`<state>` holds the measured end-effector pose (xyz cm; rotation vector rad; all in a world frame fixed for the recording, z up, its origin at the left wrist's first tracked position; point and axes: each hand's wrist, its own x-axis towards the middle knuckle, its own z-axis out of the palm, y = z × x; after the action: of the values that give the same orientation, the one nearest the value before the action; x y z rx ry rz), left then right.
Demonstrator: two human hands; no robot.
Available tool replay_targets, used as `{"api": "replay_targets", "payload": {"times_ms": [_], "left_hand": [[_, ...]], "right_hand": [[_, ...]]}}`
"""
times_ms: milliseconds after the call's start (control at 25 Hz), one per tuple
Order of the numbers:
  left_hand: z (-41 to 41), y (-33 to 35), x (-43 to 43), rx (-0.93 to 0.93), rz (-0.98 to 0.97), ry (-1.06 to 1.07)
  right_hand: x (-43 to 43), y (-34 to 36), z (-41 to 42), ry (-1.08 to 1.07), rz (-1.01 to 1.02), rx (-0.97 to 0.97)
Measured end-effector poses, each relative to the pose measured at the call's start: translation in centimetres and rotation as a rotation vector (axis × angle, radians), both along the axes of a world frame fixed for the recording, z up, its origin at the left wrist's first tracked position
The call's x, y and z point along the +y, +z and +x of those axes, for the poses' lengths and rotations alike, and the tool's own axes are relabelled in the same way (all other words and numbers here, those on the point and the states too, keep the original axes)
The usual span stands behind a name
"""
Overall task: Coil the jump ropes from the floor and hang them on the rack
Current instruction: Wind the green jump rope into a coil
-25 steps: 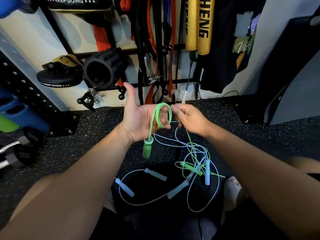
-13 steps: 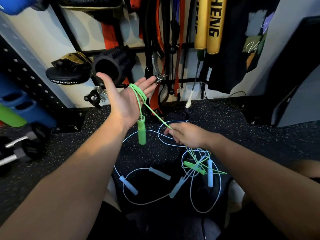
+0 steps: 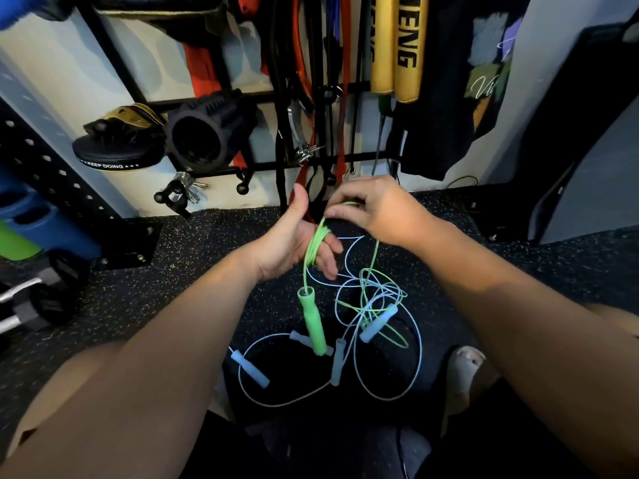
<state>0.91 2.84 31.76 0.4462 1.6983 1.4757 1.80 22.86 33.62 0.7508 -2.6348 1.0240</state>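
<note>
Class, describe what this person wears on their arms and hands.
Nothing visible. The left hand and right hand are bare, with no gloves, rings or wraps; both forearms are uncovered to the frame edge, with no sleeves, watch or bands.

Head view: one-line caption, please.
Right hand pinches green jump rope coiled around left hand; green handle dangles above tangled blue ropes on floor.

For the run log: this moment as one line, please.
step: coiling green rope | left hand: cord looped round fingers, green handle dangling | right hand: pinching cord above loops | floor: pale blue ropes tangled
</note>
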Motion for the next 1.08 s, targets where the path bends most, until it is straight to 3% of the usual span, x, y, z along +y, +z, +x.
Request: {"api": "replay_targets", "payload": {"times_ms": [200, 360, 600, 760, 920, 1080], "left_hand": [[0.0, 1.2, 0.0, -0.191, 0.293, 0.019], [-0.1, 1.6, 0.0, -0.204, 0.448, 0.161], [-2.0, 3.0, -2.3, -0.201, 0.766, 0.488], [-2.9, 2.5, -2.6, -0.096, 0.662, 0.628], [-3.3, 1.6, -2.2, 0.076, 0.422, 0.666], [-2.7, -0.5, -1.4, 0.168, 0.086, 0.459]], "right_hand": [[0.0, -2.8, -0.1, -0.128, -0.134, -0.223], [-0.6, -5.9, -0.1, -0.159, -0.252, -0.401], [0.1, -9.3, 0.7, -0.096, -0.024, -0.691], [-0.6, -8.2, 0.8, -0.036, 0.007, -0.694], [-1.3, -5.2, 1.2, 0.040, 0.198, -0.419], [-1.4, -2.2, 1.2, 0.081, 0.235, -0.209]]}}
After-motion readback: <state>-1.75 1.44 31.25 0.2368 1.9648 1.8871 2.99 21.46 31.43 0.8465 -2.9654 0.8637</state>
